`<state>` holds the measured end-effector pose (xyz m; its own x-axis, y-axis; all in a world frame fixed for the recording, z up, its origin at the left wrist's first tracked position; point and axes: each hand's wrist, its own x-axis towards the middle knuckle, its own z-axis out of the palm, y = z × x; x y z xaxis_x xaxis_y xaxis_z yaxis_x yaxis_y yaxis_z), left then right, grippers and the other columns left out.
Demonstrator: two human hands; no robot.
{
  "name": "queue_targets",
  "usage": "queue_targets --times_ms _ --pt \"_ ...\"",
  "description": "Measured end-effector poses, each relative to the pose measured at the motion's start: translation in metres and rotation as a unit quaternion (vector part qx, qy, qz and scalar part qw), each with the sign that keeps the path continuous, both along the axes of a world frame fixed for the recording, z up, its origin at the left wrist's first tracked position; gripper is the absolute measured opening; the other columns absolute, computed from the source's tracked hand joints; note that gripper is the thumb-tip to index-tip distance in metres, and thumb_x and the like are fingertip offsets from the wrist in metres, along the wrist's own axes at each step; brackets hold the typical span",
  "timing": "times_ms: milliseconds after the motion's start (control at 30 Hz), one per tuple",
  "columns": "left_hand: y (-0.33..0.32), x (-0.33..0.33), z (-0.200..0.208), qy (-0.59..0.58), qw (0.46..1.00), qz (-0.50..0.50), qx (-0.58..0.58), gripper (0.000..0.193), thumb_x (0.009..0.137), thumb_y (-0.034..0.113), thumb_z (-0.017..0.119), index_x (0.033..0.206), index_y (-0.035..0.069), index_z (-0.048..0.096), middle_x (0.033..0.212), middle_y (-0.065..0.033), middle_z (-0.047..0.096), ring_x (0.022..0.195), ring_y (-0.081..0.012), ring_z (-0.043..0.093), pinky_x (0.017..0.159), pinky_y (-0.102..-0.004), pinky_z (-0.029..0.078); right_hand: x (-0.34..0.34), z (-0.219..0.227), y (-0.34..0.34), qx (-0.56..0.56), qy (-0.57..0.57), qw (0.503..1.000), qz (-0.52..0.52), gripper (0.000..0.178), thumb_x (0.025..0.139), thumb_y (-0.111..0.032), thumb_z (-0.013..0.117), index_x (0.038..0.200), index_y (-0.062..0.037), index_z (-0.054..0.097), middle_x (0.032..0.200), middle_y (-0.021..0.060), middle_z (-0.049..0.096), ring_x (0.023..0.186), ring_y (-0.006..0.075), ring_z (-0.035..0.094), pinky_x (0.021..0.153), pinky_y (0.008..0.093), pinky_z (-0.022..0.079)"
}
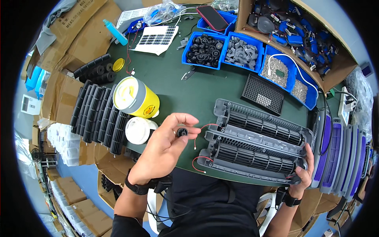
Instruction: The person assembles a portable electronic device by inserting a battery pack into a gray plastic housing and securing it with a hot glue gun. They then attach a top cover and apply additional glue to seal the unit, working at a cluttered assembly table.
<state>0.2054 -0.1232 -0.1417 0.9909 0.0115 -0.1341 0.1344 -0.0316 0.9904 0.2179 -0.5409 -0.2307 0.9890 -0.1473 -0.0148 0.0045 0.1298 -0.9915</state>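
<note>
My left hand is raised over the near part of the table, its thumb and fingers pinching a small black round wheel-like part. To its right lie two long grey plastic fan housings side by side; each holds a black ribbed cylindrical fan wheel. Thin red wires with small white plugs come out of their left ends. My right hand grips the right ends of the grey housings, thumb over the nearer one and fingers along the far side.
Blue bins hold black round parts, grey clips and small metal pieces. A black perforated tray lies before them. A yellow cup, white-lidded cup and several black fan wheels stand left; purple-grey panels right.
</note>
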Motion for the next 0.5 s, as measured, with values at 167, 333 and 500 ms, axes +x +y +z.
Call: queue_targets --times_ms 167,333,500 --pt "-0.007 0.032 -0.007 0.029 1.000 0.008 -0.001 0.021 0.104 0.001 0.065 0.124 -0.004 0.067 0.110 -0.0078 0.073 0.101 -0.0142 0.071 0.093 -0.0289 0.058 0.001 -0.010 -0.012 -0.010 -0.024 0.999 0.025 0.096 0.068 -0.025 0.071 0.155 0.0086 0.046 0.143 0.0250 0.060 0.130 0.0337 0.061 0.116 0.0432 0.045" --pt "-0.010 0.062 -0.039 0.042 0.997 0.046 -0.042 0.019 0.101 0.005 0.072 0.118 -0.002 0.069 0.109 -0.0081 0.075 0.100 -0.0148 0.073 0.092 -0.0288 0.058 0.000 -0.014 -0.015 -0.033 -0.020 0.999 0.021 0.095 0.068 -0.028 0.074 0.153 0.0084 0.049 0.140 0.0227 0.062 0.128 0.0321 0.062 0.114 0.0419 0.045" --pt "-0.015 0.071 -0.046 0.087 0.993 0.053 -0.053 0.017 0.099 0.000 0.072 0.116 -0.001 0.068 0.111 -0.0123 0.075 0.102 -0.0151 0.071 0.093 -0.0291 0.058 -0.003 -0.012 -0.013 -0.020 -0.009 1.000 0.005 0.095 0.067 -0.029 0.076 0.151 0.0078 0.052 0.139 0.0213 0.063 0.127 0.0313 0.062 0.114 0.0410 0.044"
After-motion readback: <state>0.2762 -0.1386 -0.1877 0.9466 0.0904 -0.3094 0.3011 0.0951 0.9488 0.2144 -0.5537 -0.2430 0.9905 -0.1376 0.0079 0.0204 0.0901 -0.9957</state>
